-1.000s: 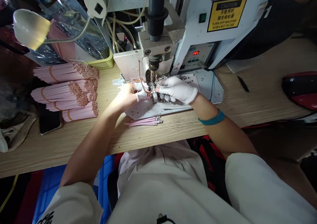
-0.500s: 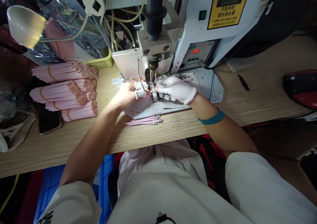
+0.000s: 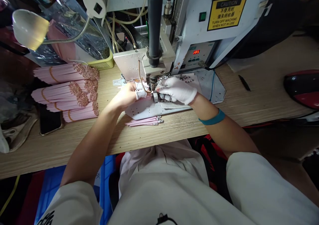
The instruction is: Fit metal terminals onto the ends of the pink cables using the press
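Left hand [image 3: 126,95] is pinched nearly shut, fingertips in white cots [image 3: 141,94], on a pink wire [image 3: 146,98] under the machine head [image 3: 152,82]. Right hand [image 3: 177,90], gloved, is curled just beside a small metal block [image 3: 156,97]; its hold cannot be told. Caution label [image 3: 227,12] is read: "TURN OFF MACHINE WHEN NOT IN USE". Display [image 3: 196,51] shows 385. Banded pink wire bundles [image 3: 64,74] are stacked left on the bench [image 3: 37,155]; loose wires [image 3: 144,122] are laid nearer.

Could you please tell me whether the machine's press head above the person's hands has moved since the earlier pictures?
Yes, the machine's press head has moved down, judged against the yellow caution label on the machine's fixed housing.
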A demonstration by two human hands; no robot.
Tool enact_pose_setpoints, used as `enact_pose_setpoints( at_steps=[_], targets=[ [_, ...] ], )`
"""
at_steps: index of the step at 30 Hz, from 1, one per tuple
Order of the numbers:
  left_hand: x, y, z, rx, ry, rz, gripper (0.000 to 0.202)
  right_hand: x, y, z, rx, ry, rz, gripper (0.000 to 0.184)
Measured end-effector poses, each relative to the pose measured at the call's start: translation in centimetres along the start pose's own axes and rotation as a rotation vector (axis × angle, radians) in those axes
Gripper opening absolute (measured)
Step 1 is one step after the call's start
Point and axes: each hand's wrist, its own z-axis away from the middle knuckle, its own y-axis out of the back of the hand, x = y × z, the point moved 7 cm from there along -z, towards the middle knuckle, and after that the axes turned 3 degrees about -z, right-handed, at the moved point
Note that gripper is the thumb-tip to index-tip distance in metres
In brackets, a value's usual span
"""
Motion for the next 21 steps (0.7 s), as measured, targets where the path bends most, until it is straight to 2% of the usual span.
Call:
enact_pose_setpoints(
  at_steps=[6,8,10,12,14,17,18,19,21],
  targets=[
    [-0.1,-0.3,-0.1,-0.009,0.008,0.025,0.020,0.5,-0.4,-0.4,-0.021,-0.002,-0.003,0.017],
    [0.2,-0.3,0.1,-0.007,-0.008,0.009,0.020,0.3,0.4,-0.3,-0.014,0.007,0.037,0.014],
    [0.9,0.0,0.5,-0.017,-0.041,-0.043,0.020,-0.6,2.1,0.4,0.026,0.078,0.100,0.012],
    [1.9,0.4,1.4,-0.038,-0.084,-0.157,0.022,-1.7,4.0,1.3,0.058,0.172,0.151,0.013],
    [2.7,0.4,2.5,-0.083,-0.112,-0.334,0.022,-1.7,4.8,1.9,-0.007,0.155,0.183,0.014],
    [2.7,-1.0,4.1,-0.189,-0.092,-0.633,0.017,-0.3,3.6,1.8,-0.209,0.046,0.234,0.013],
    [2.5,-1.6,4.5,-0.215,-0.084,-0.714,0.018,0.1,3.1,1.6,-0.230,0.029,0.229,0.013],
    [2.3,-2.3,4.8,-0.233,-0.085,-0.776,0.019,0.3,2.9,1.2,-0.209,0.027,0.210,0.015],
    [1.9,-3.5,5.1,-0.261,-0.102,-0.838,0.022,0.3,3.2,0.5,-0.077,0.067,0.173,0.020]
  ],
)
